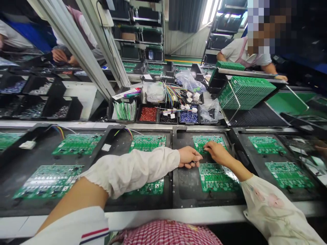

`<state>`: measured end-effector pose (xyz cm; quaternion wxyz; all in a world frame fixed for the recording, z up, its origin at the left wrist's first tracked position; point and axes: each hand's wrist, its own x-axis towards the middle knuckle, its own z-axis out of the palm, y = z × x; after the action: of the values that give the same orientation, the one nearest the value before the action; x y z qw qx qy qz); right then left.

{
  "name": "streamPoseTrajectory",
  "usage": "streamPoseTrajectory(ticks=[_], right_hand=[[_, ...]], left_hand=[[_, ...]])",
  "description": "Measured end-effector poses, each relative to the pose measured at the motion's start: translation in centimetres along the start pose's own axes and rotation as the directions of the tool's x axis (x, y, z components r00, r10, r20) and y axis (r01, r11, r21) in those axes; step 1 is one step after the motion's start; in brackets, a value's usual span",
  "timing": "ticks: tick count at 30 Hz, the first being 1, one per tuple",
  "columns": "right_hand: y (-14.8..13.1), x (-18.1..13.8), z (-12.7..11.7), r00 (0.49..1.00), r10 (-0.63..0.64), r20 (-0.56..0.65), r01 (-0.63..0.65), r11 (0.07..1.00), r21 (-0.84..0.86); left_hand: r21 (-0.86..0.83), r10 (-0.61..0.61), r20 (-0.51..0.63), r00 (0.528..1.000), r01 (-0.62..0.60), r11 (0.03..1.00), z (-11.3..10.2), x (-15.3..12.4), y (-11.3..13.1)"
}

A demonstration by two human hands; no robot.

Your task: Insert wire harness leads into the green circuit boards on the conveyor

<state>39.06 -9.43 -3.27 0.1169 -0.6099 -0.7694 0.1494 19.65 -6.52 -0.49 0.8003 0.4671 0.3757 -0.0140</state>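
My right hand (216, 152) reaches over the far green circuit board (212, 139) in the black tray (187, 190) before me. Its thumb and fingers are pinched at the board's surface, and whatever is between them is too small to name. Just left of it, my left hand (188, 157) is closed with the fingers curled. A few dark specks show at its fingertips, but I cannot make out what they are. Below both hands the near green circuit board (217, 180) lies flat in the same tray.
More trays with circuit boards (48, 180) lie on either side. Behind stand bins of red components (148, 114), blue components (189, 117) and wired connectors (173, 95). A rack of upright green boards (250, 90) stands at the back right. Co-workers sit across the line.
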Motion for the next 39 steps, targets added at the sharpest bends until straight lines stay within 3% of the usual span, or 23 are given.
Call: streamPoseTrajectory(ticks=[11,18,23,27,34,39], right_hand=[[-0.2,-0.3,0.6,1.0,0.008,0.009,-0.007,0.994,-0.105],[-0.8,-0.5,0.2,1.0,0.01,0.022,-0.006,0.986,-0.166],[-1.0,-0.5,-0.4,0.997,-0.067,0.037,0.071,0.991,-0.117],[-0.6,-0.6,-0.1,0.994,-0.108,-0.017,0.105,0.988,-0.116],[-1.4,-0.4,0.3,0.982,-0.184,-0.035,0.165,0.939,-0.302],[-1.3,-0.3,0.8,0.994,-0.078,-0.077,0.067,0.989,-0.134]], left_hand=[[-0.144,0.106,-0.003,0.994,-0.105,0.984,-0.2,0.3,-0.4],[-0.147,0.076,-0.049,0.996,-0.082,0.986,-0.2,0.3,-0.3],[-0.168,0.066,-0.015,0.998,-0.068,0.984,-0.2,0.4,-0.3],[-0.161,0.049,-0.017,0.999,-0.051,0.986,0.0,0.7,-0.3],[-0.148,0.024,-0.026,0.999,-0.028,0.989,0.3,0.8,-0.2],[-0.164,0.02,-0.014,1.0,-0.022,0.986,0.3,0.8,-0.2]])
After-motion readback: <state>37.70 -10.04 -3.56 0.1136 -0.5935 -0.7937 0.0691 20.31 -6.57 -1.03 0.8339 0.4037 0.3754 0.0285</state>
